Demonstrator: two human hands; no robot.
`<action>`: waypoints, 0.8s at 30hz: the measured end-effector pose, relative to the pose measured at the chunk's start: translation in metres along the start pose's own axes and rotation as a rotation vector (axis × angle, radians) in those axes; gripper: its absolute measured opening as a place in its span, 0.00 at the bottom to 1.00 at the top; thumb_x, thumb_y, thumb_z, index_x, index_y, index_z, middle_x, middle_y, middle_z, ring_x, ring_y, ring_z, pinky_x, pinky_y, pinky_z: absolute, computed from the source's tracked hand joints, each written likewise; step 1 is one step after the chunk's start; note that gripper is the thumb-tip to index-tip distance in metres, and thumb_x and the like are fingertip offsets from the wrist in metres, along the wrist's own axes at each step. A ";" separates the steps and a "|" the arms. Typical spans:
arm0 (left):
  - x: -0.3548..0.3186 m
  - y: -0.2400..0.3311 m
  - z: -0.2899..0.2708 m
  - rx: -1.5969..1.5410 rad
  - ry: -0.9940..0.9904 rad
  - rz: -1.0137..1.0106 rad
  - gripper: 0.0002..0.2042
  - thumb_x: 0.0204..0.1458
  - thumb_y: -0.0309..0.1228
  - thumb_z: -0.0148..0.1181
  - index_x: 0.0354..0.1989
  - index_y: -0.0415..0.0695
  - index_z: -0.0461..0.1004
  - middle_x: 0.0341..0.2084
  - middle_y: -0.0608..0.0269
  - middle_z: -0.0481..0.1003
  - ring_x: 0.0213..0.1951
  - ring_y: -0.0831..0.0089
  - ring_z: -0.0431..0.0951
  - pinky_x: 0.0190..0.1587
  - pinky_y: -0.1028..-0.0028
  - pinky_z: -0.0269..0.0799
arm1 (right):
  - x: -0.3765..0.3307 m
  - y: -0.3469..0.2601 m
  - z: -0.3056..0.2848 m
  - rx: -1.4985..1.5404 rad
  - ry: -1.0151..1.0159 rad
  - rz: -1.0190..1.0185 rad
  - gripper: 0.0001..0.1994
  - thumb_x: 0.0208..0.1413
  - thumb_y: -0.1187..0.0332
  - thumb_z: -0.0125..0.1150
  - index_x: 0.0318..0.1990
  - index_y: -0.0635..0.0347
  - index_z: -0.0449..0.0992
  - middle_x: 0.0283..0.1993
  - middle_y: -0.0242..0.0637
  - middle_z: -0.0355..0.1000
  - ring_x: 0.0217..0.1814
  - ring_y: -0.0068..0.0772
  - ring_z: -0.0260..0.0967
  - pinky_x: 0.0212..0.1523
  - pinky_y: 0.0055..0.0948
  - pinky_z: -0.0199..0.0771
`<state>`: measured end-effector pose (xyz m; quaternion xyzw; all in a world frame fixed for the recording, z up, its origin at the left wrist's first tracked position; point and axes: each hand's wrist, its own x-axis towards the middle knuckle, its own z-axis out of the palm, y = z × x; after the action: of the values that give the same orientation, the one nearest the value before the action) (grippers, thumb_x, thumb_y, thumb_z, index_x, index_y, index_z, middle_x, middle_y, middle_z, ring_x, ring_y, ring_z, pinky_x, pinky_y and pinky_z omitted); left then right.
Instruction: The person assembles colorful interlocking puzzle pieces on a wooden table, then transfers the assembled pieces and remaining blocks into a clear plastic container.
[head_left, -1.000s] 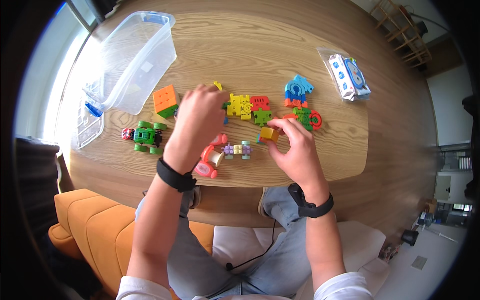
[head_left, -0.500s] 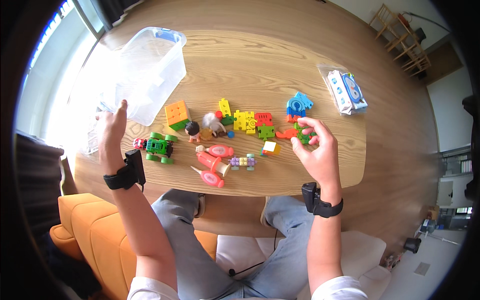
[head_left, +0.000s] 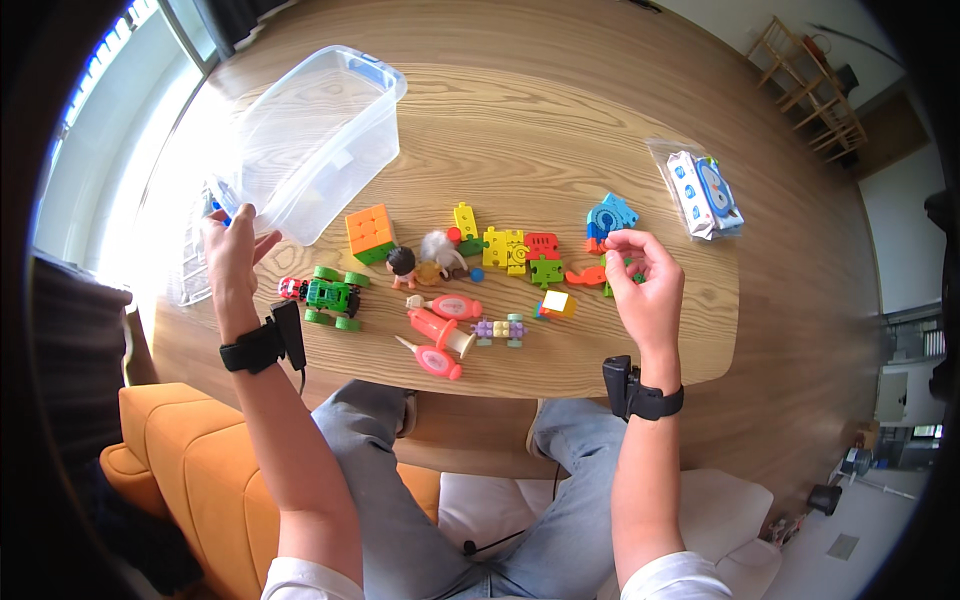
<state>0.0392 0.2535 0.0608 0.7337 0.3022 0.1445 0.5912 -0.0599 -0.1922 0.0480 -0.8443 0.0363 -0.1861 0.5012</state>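
At the left side of a wooden table (head_left: 520, 140) we have a clear bin (head_left: 350, 165), and our left hand (head_left: 232, 250) is at its near end, thumb raised, though we cannot tell whether the fingers grip it. Our right hand (head_left: 648, 290) is empty, loosely curled with thumb and forefinger slightly apart, just beside a blue toy (head_left: 612, 214) and a red piece (head_left: 583, 275). Between our hands lie a cube (head_left: 370, 232), a green truck (head_left: 333, 293) and yellow pieces (head_left: 494, 250).
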 end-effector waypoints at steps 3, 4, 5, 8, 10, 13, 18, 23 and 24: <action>0.010 -0.008 -0.002 -0.047 -0.037 0.024 0.24 0.63 0.29 0.58 0.63 0.26 0.63 0.46 0.45 0.77 0.38 0.62 0.86 0.37 0.71 0.89 | 0.002 0.005 0.002 0.037 0.024 0.014 0.08 0.58 0.78 0.65 0.44 0.60 0.83 0.40 0.32 0.84 0.40 0.21 0.79 0.37 0.23 0.72; 0.016 -0.013 0.001 -0.048 -0.052 0.049 0.23 0.63 0.29 0.58 0.62 0.27 0.66 0.44 0.47 0.78 0.38 0.63 0.85 0.38 0.71 0.89 | 0.002 0.007 0.001 0.054 0.031 0.019 0.07 0.59 0.78 0.65 0.44 0.60 0.83 0.40 0.32 0.84 0.40 0.20 0.78 0.37 0.23 0.71; 0.014 -0.008 0.004 -0.050 -0.067 0.074 0.21 0.63 0.29 0.58 0.61 0.27 0.68 0.43 0.48 0.78 0.38 0.64 0.85 0.40 0.71 0.89 | 0.002 0.009 -0.002 0.044 0.036 0.019 0.07 0.59 0.77 0.64 0.44 0.61 0.83 0.40 0.32 0.84 0.40 0.20 0.78 0.38 0.23 0.71; 0.004 0.004 0.015 -0.097 -0.036 0.133 0.17 0.64 0.27 0.58 0.57 0.28 0.73 0.40 0.52 0.79 0.38 0.67 0.85 0.42 0.71 0.88 | 0.002 0.015 -0.005 0.053 0.024 0.041 0.08 0.59 0.78 0.64 0.44 0.61 0.83 0.41 0.32 0.84 0.41 0.21 0.78 0.38 0.23 0.71; -0.004 0.013 0.021 -0.188 -0.089 0.175 0.16 0.65 0.27 0.58 0.56 0.27 0.74 0.41 0.53 0.80 0.38 0.69 0.85 0.43 0.71 0.88 | 0.003 0.017 -0.006 0.066 0.021 0.049 0.08 0.59 0.78 0.64 0.44 0.61 0.83 0.40 0.32 0.84 0.41 0.21 0.78 0.38 0.23 0.71; -0.023 0.028 0.040 -0.259 -0.170 0.221 0.14 0.66 0.28 0.59 0.54 0.29 0.75 0.42 0.55 0.78 0.40 0.70 0.85 0.46 0.70 0.89 | 0.005 0.018 -0.007 0.094 0.026 0.059 0.08 0.59 0.79 0.62 0.45 0.62 0.82 0.40 0.32 0.83 0.42 0.22 0.77 0.39 0.23 0.73; -0.051 0.032 0.086 -0.287 -0.310 0.197 0.16 0.67 0.30 0.59 0.54 0.27 0.76 0.39 0.54 0.80 0.36 0.70 0.85 0.40 0.73 0.88 | 0.019 0.006 0.006 0.204 0.021 -0.048 0.20 0.57 0.82 0.58 0.59 0.64 0.75 0.57 0.39 0.75 0.53 0.29 0.75 0.48 0.28 0.79; -0.066 0.032 0.111 -0.058 -0.340 0.262 0.17 0.66 0.33 0.61 0.53 0.29 0.78 0.29 0.60 0.81 0.29 0.77 0.83 0.35 0.78 0.82 | 0.034 -0.001 0.027 0.277 0.001 -0.183 0.35 0.54 0.83 0.55 0.73 0.57 0.64 0.70 0.46 0.63 0.68 0.44 0.68 0.64 0.40 0.75; -0.067 0.033 0.114 0.017 -0.357 0.258 0.17 0.66 0.33 0.61 0.54 0.29 0.77 0.33 0.60 0.80 0.31 0.77 0.83 0.36 0.78 0.83 | 0.035 -0.002 0.027 0.266 -0.034 -0.162 0.38 0.53 0.83 0.55 0.75 0.55 0.62 0.75 0.50 0.60 0.75 0.49 0.63 0.70 0.45 0.71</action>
<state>0.0608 0.1193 0.0721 0.7851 0.0974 0.0844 0.6058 -0.0183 -0.1773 0.0479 -0.7736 -0.0655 -0.2148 0.5926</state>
